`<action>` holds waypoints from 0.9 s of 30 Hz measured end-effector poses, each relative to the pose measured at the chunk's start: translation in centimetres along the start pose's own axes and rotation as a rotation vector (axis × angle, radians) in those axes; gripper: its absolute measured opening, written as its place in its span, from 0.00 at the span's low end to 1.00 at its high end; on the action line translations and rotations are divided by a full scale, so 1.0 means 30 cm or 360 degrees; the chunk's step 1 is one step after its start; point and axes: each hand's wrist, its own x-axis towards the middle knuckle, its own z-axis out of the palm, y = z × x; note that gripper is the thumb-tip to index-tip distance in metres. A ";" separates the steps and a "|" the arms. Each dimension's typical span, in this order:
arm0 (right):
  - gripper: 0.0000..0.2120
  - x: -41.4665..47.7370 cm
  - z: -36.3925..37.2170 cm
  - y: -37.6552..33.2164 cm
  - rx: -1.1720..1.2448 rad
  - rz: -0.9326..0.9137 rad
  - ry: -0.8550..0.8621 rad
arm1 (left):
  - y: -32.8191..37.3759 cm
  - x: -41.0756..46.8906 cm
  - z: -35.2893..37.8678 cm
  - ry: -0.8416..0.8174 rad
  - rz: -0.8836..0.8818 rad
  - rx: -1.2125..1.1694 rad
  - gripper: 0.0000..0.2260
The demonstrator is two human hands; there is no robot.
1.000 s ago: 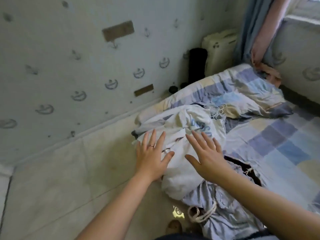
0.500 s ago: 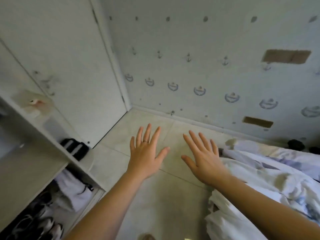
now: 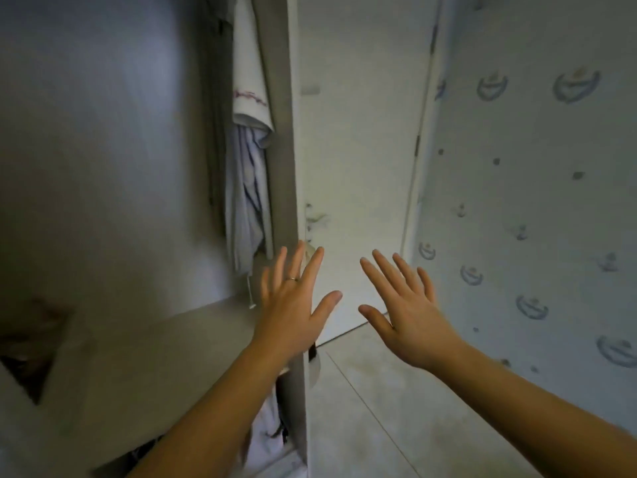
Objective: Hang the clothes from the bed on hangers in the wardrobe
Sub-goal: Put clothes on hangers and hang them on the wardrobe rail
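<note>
Both my hands are up in front of me, fingers straight and spread, holding nothing. My left hand, with its ring, is in front of the right-hand side panel of the wardrobe. My right hand is to the right of it, in front of the white door and the pale floor.

The clothes I am meant to hang are nowhere in this view and neither hand carries any. That is the first risk as I see it: I am facing the wardrobe with nothing to put in it, and I can make out no free hanger either.

Inside, far and up, a white garment and a pale striped shirt hang packed against the side panel. If I reach in for a hanger there, I may drag one of them off its own. A thin cord dangles from the shirt just beside my left fingers, and the ring could catch it.

The left part of the wardrobe and its shelf are dim and blurred, so a reach that way would be half blind. I could knock my knuckles on the panel edge.
</note>
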 end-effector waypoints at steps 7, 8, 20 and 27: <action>0.31 0.513 -0.129 -0.284 -0.0097 -0.0379 0.0364 | -0.328 0.283 -0.356 0.0344 0.0003 0.0088 0.32; 0.31 0.573 -0.155 -0.325 -0.0114 -0.0421 0.0419 | -0.372 0.318 -0.399 0.0388 0.0007 0.0119 0.32; 0.30 1.252 -0.513 -0.596 -0.0235 -0.0660 0.0846 | -0.706 0.778 -0.808 0.0582 -0.0115 0.0473 0.33; 0.31 1.630 -0.647 -0.648 -0.0338 -0.0586 0.0868 | -0.768 1.042 -0.884 0.0580 -0.0155 0.0415 0.31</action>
